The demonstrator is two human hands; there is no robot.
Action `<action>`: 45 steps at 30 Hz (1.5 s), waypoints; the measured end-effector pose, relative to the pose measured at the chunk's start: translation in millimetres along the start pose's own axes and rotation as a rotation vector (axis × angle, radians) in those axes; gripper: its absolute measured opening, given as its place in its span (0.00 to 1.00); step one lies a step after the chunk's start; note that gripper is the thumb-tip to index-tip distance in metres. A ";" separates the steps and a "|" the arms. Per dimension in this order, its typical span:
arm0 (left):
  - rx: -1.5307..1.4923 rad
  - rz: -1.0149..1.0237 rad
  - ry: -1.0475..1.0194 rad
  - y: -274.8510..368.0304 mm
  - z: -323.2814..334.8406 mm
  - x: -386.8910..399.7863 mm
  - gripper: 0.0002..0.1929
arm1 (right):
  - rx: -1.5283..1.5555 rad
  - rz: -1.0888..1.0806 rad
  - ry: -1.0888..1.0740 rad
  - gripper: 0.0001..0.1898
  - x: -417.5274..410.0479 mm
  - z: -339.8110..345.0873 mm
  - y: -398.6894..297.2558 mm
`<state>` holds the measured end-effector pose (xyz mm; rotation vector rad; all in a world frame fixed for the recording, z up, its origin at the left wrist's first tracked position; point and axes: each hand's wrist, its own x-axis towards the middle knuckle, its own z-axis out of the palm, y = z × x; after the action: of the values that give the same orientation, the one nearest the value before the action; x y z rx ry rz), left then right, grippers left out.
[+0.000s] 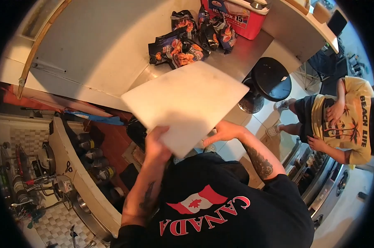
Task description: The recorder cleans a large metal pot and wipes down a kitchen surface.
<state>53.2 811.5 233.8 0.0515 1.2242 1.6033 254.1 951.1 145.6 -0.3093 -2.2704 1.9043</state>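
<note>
A white cutting board (187, 96) is in front of me, its near corner pointing at my chest. My left hand (157, 144) grips its lower left edge, the thumb on the top face and the fingers behind it. At the lower right edge is my right hand (225, 133), its thumb stretched out clear of the board. Its other fingers are partly hidden by the board, so their grip is unclear. Beyond the board, several black printed food bags (184, 51) lie on a stainless steel counter (250, 51), partly covered from view by the board.
A red cooler box (249, 21) stands at the counter's far end. Right of the counter is a black round stool (272, 79). Another person (342, 121) stands at the right, by an oven (326, 189). At left, a sink counter (81, 173) holds utensils, with jars (95, 155) beneath.
</note>
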 end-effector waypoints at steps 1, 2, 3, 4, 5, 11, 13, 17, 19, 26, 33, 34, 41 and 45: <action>0.069 0.051 0.018 11.1 -12.5 -21.4 0.11 | 0.005 -0.003 0.007 0.31 -4.5 2.2 18.4; 0.192 0.083 0.072 22.1 -42.7 -38.2 0.13 | -0.096 0.069 0.005 0.32 -9.0 6.9 38.9; 0.310 0.116 0.123 33.9 -75.7 -52.2 0.17 | -0.203 0.144 0.003 0.33 -9.3 11.9 58.0; 0.259 0.158 0.169 46.1 -99.3 -71.8 0.20 | -0.360 0.130 0.065 0.30 -6.2 19.3 72.1; 0.200 0.204 0.227 52.7 -117.5 -92.9 0.23 | -0.354 0.119 0.056 0.30 5.4 25.6 69.8; -0.024 0.376 0.266 62.3 -121.5 -173.7 0.30 | -0.547 0.013 0.185 0.24 100.8 64.7 87.0; -0.017 0.430 0.312 57.4 -154.3 -191.6 0.30 | -0.751 -0.046 0.159 0.20 118.0 74.3 89.0; -0.061 0.481 0.436 42.1 -181.1 -216.0 0.30 | -0.827 0.028 0.060 0.21 122.9 82.3 105.8; -0.143 0.522 0.434 32.9 -186.9 -224.7 0.28 | -0.859 0.046 -0.027 0.24 115.8 83.2 103.4; -0.192 0.486 0.663 3.4 -255.6 -243.6 0.29 | -0.808 0.163 0.245 0.12 109.8 87.4 76.0; -0.274 0.409 0.606 -12.2 -292.4 -250.5 0.30 | -0.874 0.040 0.017 0.09 94.3 119.7 64.4; -0.312 0.412 0.628 -10.5 -288.5 -248.5 0.30 | -0.845 0.019 0.123 0.09 98.3 119.7 61.3; -0.275 0.421 0.588 -6.0 -291.8 -242.9 0.28 | -1.011 0.182 0.450 0.17 128.3 59.3 96.4; -0.263 0.398 0.502 1.6 -275.9 -249.0 0.28 | -1.166 0.152 0.317 0.21 133.2 5.4 105.5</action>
<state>0.6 443.6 233.7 -0.3102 1.4264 2.2035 129.8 998.2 39.6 -0.8342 -2.8532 0.2901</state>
